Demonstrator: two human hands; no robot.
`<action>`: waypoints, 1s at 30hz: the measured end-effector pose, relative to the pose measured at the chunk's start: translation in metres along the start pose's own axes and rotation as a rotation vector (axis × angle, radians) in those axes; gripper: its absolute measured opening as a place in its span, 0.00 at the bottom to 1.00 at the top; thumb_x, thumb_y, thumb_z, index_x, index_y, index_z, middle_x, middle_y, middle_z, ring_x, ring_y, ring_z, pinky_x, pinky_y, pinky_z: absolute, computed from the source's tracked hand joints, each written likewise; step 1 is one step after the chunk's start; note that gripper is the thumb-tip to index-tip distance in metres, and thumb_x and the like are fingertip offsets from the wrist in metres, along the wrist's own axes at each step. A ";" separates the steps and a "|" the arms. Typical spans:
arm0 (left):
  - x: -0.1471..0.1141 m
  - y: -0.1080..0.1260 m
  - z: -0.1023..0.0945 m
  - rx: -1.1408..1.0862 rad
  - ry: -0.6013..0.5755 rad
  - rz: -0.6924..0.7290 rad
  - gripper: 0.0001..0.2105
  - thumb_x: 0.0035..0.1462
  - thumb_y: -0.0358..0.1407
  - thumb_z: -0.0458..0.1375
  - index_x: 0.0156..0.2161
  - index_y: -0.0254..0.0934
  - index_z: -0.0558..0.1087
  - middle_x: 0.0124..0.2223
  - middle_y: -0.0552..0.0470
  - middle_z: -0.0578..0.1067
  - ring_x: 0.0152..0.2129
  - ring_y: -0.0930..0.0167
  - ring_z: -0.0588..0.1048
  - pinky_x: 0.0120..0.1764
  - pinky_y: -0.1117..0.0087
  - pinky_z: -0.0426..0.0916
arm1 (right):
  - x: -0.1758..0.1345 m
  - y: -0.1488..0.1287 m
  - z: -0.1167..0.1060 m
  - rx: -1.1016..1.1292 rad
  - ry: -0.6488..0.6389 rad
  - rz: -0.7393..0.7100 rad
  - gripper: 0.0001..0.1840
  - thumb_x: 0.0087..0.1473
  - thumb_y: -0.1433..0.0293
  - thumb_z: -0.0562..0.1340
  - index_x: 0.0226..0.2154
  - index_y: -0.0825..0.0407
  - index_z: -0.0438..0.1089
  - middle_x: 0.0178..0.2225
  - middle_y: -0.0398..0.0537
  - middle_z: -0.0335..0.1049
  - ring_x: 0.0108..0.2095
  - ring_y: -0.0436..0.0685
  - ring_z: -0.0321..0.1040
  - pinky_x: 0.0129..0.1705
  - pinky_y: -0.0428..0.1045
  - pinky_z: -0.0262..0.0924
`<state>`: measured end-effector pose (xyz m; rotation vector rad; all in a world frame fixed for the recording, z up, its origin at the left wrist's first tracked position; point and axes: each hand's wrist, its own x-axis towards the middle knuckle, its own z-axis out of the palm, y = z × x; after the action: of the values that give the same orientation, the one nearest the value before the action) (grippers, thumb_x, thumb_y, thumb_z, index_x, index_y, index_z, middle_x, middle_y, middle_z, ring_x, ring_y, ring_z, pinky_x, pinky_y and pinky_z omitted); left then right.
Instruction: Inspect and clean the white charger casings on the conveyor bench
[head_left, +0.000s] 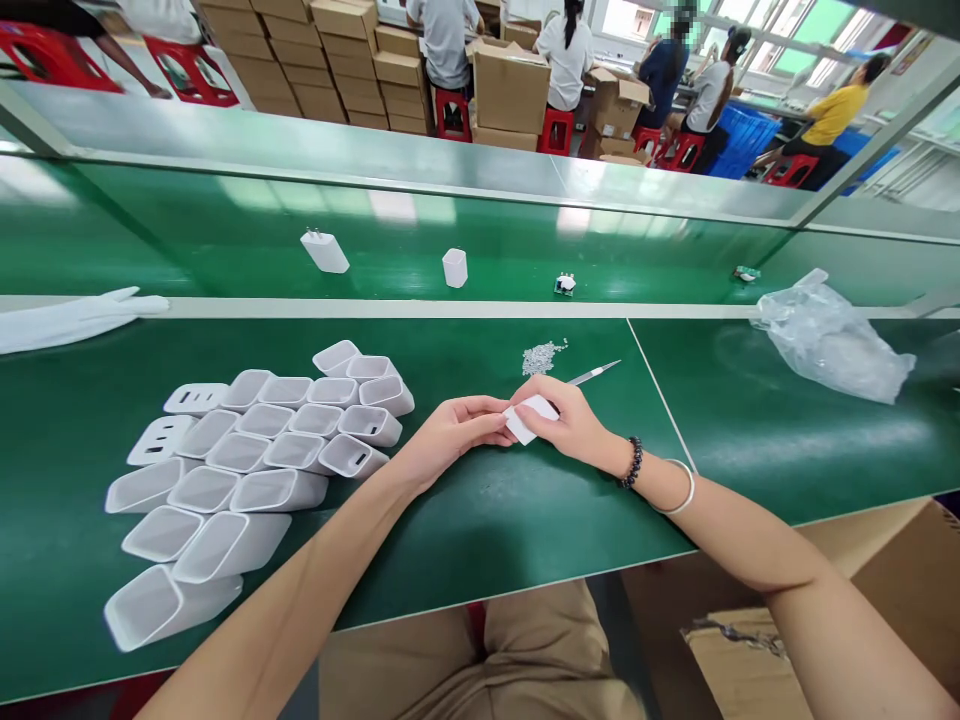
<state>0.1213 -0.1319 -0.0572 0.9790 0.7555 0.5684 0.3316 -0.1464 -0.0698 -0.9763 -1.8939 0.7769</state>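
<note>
Between my two hands is a white plastic charger housing (529,420), held just above the green bench top. My left hand (472,425) pinches its left end with the fingertips. My right hand (566,420) is closed round its right side, thumb across the top face. Just beyond my hands lies a small heap of tiny clear pieces (540,357). A pair of metal tweezers (596,372) rests beside it, its near end hidden behind my right hand. On the left, several white charger housings (270,421) lie in rows, most with open ends facing me.
Along the raised back strip stand a white charger with prongs (325,251), a small white housing (454,268) and two little circuit boards (565,284). A clear plastic bag (836,335) lies at the right, a white glove (75,318) at the left. A cardboard box (750,665) stands below the bench.
</note>
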 end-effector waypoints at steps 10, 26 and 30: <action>0.002 -0.004 0.003 0.028 0.015 0.035 0.14 0.51 0.40 0.69 0.39 0.32 0.78 0.33 0.51 0.77 0.30 0.74 0.73 0.39 0.71 0.67 | -0.003 -0.001 0.003 -0.083 -0.021 -0.073 0.10 0.65 0.63 0.59 0.38 0.52 0.71 0.34 0.47 0.72 0.34 0.52 0.68 0.37 0.48 0.63; 0.002 -0.008 0.003 0.004 -0.025 0.074 0.20 0.50 0.45 0.70 0.40 0.31 0.77 0.37 0.48 0.77 0.31 0.75 0.73 0.41 0.70 0.67 | -0.008 -0.001 0.002 -0.160 -0.001 -0.110 0.06 0.65 0.67 0.59 0.39 0.51 0.71 0.34 0.47 0.73 0.33 0.52 0.70 0.34 0.48 0.64; 0.002 -0.008 0.006 0.065 -0.002 0.111 0.23 0.50 0.49 0.68 0.43 0.31 0.76 0.36 0.48 0.76 0.30 0.74 0.73 0.39 0.70 0.68 | -0.009 -0.001 0.000 -0.196 0.022 -0.102 0.05 0.65 0.68 0.59 0.38 0.50 0.71 0.32 0.46 0.72 0.31 0.52 0.69 0.33 0.49 0.64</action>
<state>0.1281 -0.1377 -0.0626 1.0862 0.7245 0.6428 0.3338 -0.1545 -0.0725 -0.9938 -2.0115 0.5268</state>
